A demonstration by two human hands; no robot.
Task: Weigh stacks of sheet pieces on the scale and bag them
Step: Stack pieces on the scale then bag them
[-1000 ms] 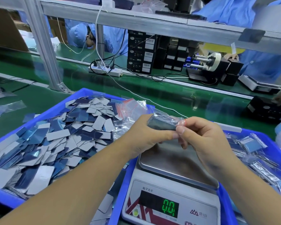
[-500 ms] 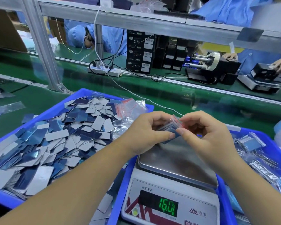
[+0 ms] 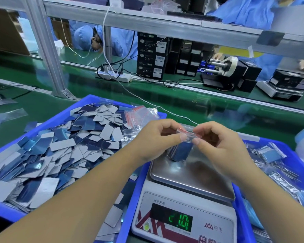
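Small clear zip bag with red seal strip [image 3: 187,133], loaded with a stack of blue sheet pieces [image 3: 181,152], held upright just over the steel pan of the white digital scale [image 3: 191,176]; whether touching the pan could not be told. Left hand [image 3: 154,137] and right hand [image 3: 219,146], each grip pinched on the bag mouth, evidently to press the seal shut. Loose grey and blue pieces heaped in blue plastic tray [image 3: 88,102] to the left; filled bags [image 3: 274,153] piled to the right. Nothing obstructing.
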